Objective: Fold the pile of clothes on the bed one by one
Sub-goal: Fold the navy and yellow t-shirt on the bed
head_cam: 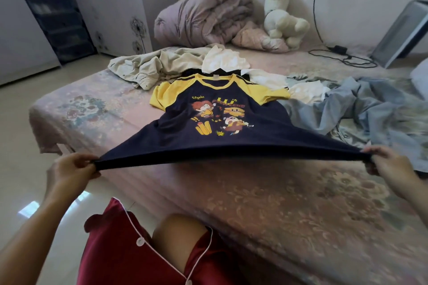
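Note:
A navy T-shirt [231, 136] with yellow sleeves and a cartoon print lies face up on the bed [289, 210], its hem pulled taut toward me. My left hand [71, 169] pinches the hem's left corner. At the hem's right corner, my right hand [386, 164] grips the cloth. Behind the shirt lies the pile: a beige garment [143, 67], white clothes [222, 59] and a light blue garment [361, 104].
A rolled mauve quilt [203, 18] and a white plush toy [280, 14] sit at the bed's far end. A black cable and adapter [340, 53] lie at the back right, next to a tilted grey panel [400, 32]. Tiled floor [39, 104] runs left of the bed.

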`<state>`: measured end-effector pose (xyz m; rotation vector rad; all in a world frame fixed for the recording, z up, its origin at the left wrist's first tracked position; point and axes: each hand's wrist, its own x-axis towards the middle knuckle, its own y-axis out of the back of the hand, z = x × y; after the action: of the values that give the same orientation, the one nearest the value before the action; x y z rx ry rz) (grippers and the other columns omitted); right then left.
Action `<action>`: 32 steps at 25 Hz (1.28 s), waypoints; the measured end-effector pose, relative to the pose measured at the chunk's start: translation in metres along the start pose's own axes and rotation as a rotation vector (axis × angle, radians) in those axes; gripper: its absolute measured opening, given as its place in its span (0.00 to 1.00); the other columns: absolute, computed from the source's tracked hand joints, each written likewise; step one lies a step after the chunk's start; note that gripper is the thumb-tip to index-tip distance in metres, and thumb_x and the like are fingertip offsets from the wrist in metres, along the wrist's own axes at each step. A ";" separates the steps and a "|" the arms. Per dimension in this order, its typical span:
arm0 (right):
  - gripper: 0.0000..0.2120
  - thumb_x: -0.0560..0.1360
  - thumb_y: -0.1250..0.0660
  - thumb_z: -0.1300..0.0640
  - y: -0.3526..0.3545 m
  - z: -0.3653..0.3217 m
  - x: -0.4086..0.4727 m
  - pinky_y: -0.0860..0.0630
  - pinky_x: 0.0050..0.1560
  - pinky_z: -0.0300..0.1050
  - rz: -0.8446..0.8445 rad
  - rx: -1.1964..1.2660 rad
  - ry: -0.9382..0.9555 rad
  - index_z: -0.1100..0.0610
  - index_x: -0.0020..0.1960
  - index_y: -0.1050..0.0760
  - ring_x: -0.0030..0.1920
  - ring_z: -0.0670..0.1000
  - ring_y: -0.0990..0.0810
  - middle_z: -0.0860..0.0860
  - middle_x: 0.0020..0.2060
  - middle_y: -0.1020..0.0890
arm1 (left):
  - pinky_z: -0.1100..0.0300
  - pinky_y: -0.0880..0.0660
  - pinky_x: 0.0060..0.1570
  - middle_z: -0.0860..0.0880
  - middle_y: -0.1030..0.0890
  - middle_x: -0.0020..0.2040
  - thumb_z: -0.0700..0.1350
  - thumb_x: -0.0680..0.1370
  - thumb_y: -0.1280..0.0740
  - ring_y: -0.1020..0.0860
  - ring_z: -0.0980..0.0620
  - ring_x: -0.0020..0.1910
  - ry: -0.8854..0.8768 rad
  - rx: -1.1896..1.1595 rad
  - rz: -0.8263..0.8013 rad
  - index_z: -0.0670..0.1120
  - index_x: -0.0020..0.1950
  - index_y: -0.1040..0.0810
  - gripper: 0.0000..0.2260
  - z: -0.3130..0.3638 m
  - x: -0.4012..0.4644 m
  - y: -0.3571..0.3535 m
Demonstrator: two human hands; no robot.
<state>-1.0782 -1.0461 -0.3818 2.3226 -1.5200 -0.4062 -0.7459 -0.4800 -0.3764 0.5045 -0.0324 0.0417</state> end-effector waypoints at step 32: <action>0.11 0.79 0.43 0.69 0.006 0.077 -0.084 0.27 0.21 0.37 -0.232 -0.092 -0.335 0.62 0.46 0.23 0.26 0.51 0.23 0.59 0.37 0.22 | 0.49 0.22 0.49 0.41 0.17 0.45 0.35 0.78 0.36 0.19 0.42 0.46 0.286 0.179 -0.560 0.39 0.49 0.17 0.07 -0.074 -0.020 0.015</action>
<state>-1.1470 -0.9803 -0.4441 2.4555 -1.3330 -0.9461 -0.7648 -0.4317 -0.4346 0.6673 0.3950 -0.4347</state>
